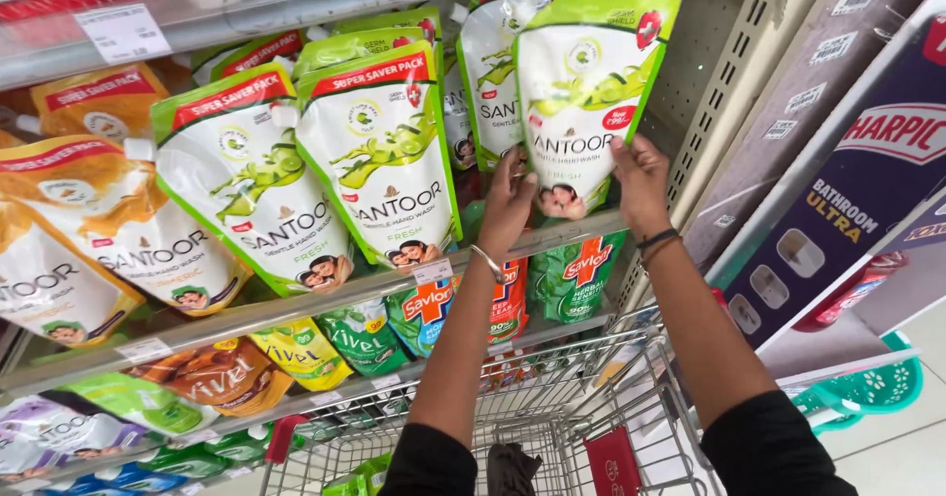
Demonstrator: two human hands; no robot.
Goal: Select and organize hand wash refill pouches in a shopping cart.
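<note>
- The left hand (507,203) grips the lower left edge of a green-and-white refill pouch (587,92), fingers curled onto its bottom corner.
- The right hand (639,183) clasps the pouch's lower right edge, fingers spread flat against its side.
- The pouch stands upright at the right end of the metal shelf (296,304), its base just above the shelf's front lip, next to the perforated end panel (705,58).
- To the left of the pouch, along the same shelf, matching green pouches (379,151) lean in a row, then orange ones (94,220).
- Below the shelf, smaller packs fill lower rows; a wire shopping cart (552,407) stands beneath both forearms.
</note>
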